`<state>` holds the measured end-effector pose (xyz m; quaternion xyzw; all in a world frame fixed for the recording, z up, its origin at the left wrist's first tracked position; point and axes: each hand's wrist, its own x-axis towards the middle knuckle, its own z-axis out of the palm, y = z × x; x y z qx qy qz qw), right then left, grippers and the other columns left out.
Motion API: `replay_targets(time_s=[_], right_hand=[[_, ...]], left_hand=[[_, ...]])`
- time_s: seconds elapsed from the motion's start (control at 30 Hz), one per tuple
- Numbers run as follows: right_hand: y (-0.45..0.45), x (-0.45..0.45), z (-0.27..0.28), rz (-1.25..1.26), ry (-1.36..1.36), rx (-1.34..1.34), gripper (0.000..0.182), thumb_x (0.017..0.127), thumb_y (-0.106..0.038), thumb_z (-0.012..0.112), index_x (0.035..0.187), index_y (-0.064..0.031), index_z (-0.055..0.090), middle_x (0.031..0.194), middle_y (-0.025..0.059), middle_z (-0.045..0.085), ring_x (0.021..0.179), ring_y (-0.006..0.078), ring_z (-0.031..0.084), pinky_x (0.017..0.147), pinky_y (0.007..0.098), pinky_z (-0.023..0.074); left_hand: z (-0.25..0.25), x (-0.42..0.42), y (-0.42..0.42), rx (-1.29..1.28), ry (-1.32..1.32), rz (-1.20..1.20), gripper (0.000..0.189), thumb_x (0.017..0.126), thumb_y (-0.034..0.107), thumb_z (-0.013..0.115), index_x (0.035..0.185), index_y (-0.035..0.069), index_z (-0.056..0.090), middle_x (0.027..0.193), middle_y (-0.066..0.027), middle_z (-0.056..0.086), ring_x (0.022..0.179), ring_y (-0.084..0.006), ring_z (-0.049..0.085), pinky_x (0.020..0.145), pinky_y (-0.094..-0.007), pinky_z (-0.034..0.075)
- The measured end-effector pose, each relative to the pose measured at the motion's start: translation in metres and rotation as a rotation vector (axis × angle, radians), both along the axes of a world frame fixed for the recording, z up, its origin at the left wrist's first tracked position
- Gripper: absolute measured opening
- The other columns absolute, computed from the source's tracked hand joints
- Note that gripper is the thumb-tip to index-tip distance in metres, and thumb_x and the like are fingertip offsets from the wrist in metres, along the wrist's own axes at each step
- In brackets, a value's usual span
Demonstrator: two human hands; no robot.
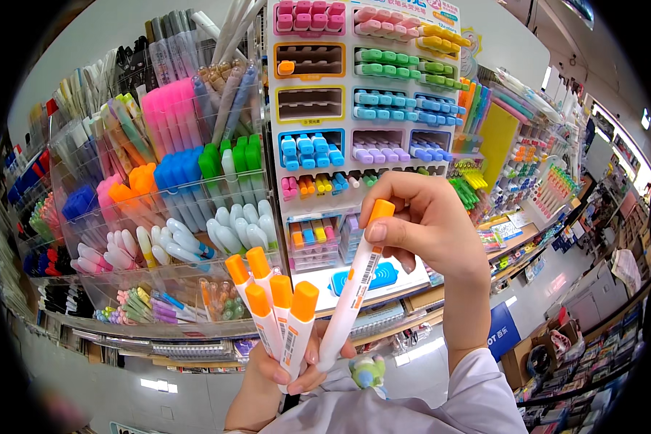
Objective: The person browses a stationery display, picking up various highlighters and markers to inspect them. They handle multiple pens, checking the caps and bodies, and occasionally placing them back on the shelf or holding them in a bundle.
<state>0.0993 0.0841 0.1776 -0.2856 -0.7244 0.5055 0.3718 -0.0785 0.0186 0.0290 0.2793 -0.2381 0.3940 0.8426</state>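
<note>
My left hand [287,369] grips a bunch of several highlighters [298,325] with white barrels and orange caps, held by their lower ends with the caps up. Between the thumb and fingers of my right hand [423,228] is the orange cap of one more highlighter [352,293]. Its white barrel slants down to the left, and its lower end meets the fingers of my left hand. Behind my hands stands a white display rack [350,130] of highlighters sorted by colour. In its orange-framed slot [325,59] lies a single orange-capped highlighter [286,67]. The yellow-framed slot [310,103] below holds none.
Left of the rack, a clear acrylic pen organizer [173,271] carries many pens and markers. A clear box of small highlighters [314,238] sits low in the rack. More pen displays [553,184] run along the shelf at right. Cardboard boxes [521,358] stand at lower right.
</note>
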Motion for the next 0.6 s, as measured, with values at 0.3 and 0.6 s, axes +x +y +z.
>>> replay_targets(time_s=[0.3, 0.6], right_hand=[[-0.002, 0.003, 0.000, 0.017, 0.059, -0.034, 0.014, 0.077, -0.011, 0.061, 0.073, 0.0007, 0.053, 0.059, 0.0022, 0.055, 0.044, 0.0030, 0.047, 0.033, 0.0161, 0.0354], [0.002, 0.016, -0.004, 0.130, -0.002, 0.025, 0.015, 0.076, -0.010, 0.061, 0.080, 0.0019, 0.053, 0.064, 0.0036, 0.056, 0.049, 0.0053, 0.053, 0.038, 0.0162, 0.0411]], left_hand=[[-0.002, 0.003, 0.000, -0.040, -0.053, -0.059, 0.034, 0.062, 0.001, 0.060, 0.094, -0.007, 0.048, 0.111, -0.0322, 0.035, 0.046, -0.0155, 0.052, 0.038, -0.0239, 0.039], [-0.004, 0.007, 0.000, -0.060, -0.005, -0.003, 0.037, 0.062, 0.003, 0.059, 0.096, -0.007, 0.047, 0.114, -0.0343, 0.034, 0.045, -0.0144, 0.051, 0.038, -0.0234, 0.038]])
